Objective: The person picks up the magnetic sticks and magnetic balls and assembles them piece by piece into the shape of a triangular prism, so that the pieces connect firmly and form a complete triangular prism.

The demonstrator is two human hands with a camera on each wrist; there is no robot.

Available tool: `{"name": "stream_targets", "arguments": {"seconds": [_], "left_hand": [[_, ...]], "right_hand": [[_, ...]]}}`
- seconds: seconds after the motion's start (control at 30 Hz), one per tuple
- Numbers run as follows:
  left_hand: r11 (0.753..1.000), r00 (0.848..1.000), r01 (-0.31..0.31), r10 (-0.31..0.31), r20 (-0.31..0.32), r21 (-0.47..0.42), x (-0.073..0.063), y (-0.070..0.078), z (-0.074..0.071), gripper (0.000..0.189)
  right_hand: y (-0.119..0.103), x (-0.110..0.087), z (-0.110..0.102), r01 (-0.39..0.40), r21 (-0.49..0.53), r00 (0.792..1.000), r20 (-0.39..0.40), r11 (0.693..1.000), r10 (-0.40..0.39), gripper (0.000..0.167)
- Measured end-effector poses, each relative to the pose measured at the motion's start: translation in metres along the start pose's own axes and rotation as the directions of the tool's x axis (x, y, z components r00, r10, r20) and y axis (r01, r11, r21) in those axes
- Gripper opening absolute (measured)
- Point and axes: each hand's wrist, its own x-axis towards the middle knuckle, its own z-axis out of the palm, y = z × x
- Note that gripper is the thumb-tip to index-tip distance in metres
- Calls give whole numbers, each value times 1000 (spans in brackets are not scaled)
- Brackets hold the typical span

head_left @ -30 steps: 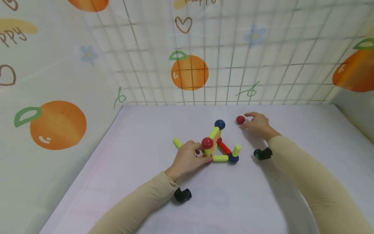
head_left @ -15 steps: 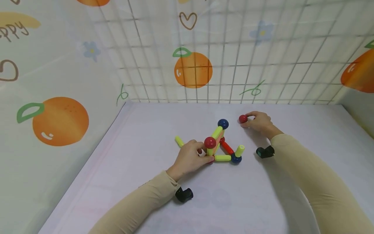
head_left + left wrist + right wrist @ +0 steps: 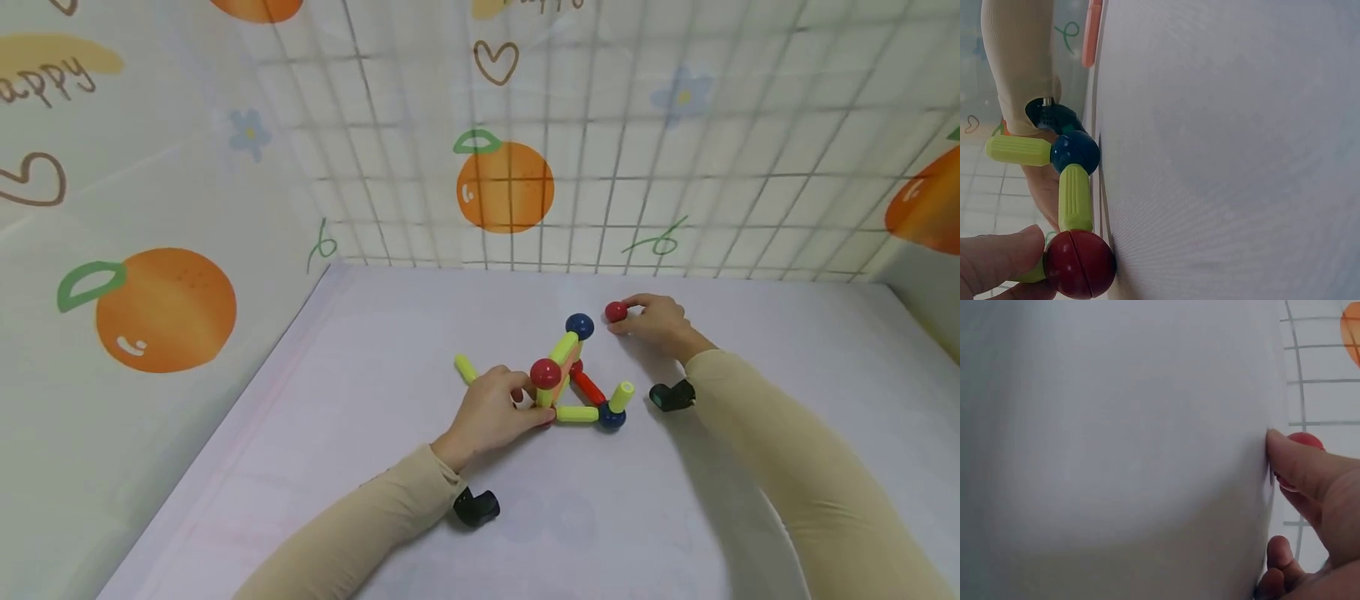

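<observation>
My left hand [image 3: 491,412] holds the near left corner of a frame of magnetic sticks and balls standing on the table. In the left wrist view its thumb and finger pinch a yellow-green stick [image 3: 1032,273] beside a red ball [image 3: 1082,264]. The frame carries a raised red ball [image 3: 546,373], a raised blue ball [image 3: 580,326], a red stick [image 3: 588,387], and a blue ball [image 3: 612,415] with an upright yellow-green stick [image 3: 622,397]. Behind it to the right, my right hand [image 3: 658,322] pinches a separate red ball [image 3: 616,312] between thumb and finger, at the table surface.
Another yellow-green stick [image 3: 466,368] pokes out behind the left hand. The white-covered table [image 3: 600,525] meets a patterned curtain [image 3: 405,167] hung over a wire grid at the back. A black wrist camera [image 3: 477,507] hangs below the left sleeve.
The right thumb and finger have come together on the separate red ball, which they straddled loosely before. The left hand keeps its hold on the frame, and the head view has shifted slightly.
</observation>
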Motion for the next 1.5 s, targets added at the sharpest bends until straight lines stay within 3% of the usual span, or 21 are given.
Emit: {"name": "stream_targets", "arguments": {"seconds": [0.27,0.53,0.73,0.97,1.1,1.27,1.5], "left_hand": [[1000,1000,-20,20,2,3,2,5,4,21],[1000,1000,2,-2,8,-1,4,6,3,22],[999,999,46,-46,17,13,3,2,2,22],[997,997,81,-81,12,5,0,1,0,21],[997,997,79,-79,3,9,0,0,-1,21],[997,997,75,-75,1,9,1,1,-1,21],[998,997,70,-70,10,9,1,6,2,21]], "right_hand": [[8,-10,-3,-18,3,999,-32,1000,18,66],[3,-33,-13,56,160,998,27,985,-61,70],[-9,-71,-20,134,182,989,31,974,-142,72],[-21,-129,-20,265,191,962,11,945,-272,59],[-23,-153,-18,319,174,946,-1,932,-324,53],[-18,-168,-16,351,160,935,-8,923,-354,47],[-5,-172,-13,360,168,932,-15,918,-363,45]]}}
